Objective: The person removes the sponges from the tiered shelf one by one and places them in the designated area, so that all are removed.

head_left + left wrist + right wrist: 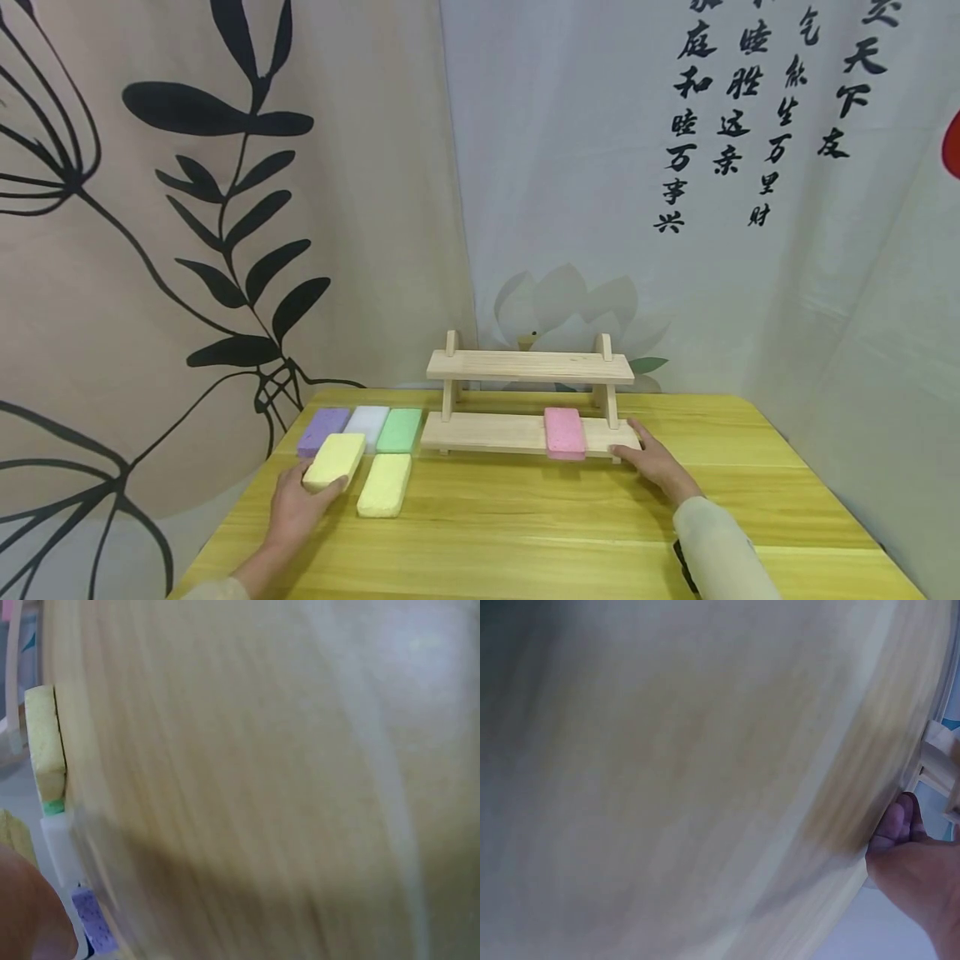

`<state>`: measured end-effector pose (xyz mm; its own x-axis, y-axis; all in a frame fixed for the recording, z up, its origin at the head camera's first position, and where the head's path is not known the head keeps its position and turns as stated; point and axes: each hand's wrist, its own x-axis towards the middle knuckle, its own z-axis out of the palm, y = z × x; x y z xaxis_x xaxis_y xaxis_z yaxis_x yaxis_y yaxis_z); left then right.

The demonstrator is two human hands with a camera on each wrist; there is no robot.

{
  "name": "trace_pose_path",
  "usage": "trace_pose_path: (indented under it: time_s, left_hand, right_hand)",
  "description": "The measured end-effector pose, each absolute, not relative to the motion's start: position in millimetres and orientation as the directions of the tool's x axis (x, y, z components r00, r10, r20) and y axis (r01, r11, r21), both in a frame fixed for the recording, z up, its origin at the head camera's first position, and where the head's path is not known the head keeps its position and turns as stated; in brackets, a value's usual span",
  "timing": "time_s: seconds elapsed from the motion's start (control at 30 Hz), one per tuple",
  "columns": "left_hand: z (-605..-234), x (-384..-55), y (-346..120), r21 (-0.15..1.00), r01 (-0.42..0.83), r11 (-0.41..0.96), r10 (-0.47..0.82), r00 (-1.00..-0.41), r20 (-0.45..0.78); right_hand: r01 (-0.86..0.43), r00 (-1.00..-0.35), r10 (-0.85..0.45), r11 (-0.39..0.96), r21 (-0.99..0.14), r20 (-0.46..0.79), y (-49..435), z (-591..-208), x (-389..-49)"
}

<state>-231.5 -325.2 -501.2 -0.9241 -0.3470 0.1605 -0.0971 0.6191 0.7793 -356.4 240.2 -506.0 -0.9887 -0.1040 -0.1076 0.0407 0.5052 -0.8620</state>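
Observation:
My left hand (pixel 295 504) holds a yellow sponge (pixel 334 461) between thumb and fingers, tilted over the front of the purple sponge (pixel 322 431) and the white sponge (pixel 367 423). To the right of that hand, a second yellow sponge (pixel 384 486) lies in front of a green sponge (pixel 400 431). At the right end of a two-tier wooden shelf (pixel 480 432), my right hand (pixel 660 462) grips the lower board, thumb in front and fingers round the end. On this board rests a pink sponge (pixel 564 433), its front edge overhanging. The left wrist view catches the held sponge (pixel 16 836) only partly.
The shelf's upper board (pixel 528 365) bears nothing. Everything stands on a yellow wood-grain table (pixel 525 533), the shelf near its back edge. Printed curtains (pixel 375 208) hang close behind and along the right side.

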Motion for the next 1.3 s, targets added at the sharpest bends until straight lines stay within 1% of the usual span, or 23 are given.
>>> trace_pose_path:
  time_s: [0.37,0.9,1.13,1.3]
  left_hand:
    - [-508.7,-228.5,-324.5,0.786,-0.102,0.610,-0.344,-0.927,0.146]
    - [-517.7,-225.8,-322.7,0.785,-0.135,0.604,-0.315,-0.946,0.080]
    - [-519.7,-225.7,-322.8,0.773,-0.132,0.621,-0.302,-0.950,0.080]
    - [-520.0,-227.4,-324.8,0.771,-0.099,0.629,-0.285,-0.952,0.110]
  right_hand:
    - [0.050,-0.988,-0.101,0.508,-0.860,-0.117,240.7,-507.0,-357.5]
    - [0.049,-0.988,-0.100,0.500,-0.865,-0.114,239.8,-506.5,-356.9]
    - [0.051,-0.988,-0.103,0.503,-0.863,-0.118,239.4,-503.9,-355.3]
    - [0.050,-0.987,-0.108,0.504,-0.862,-0.120,240.9,-504.3,-355.4]
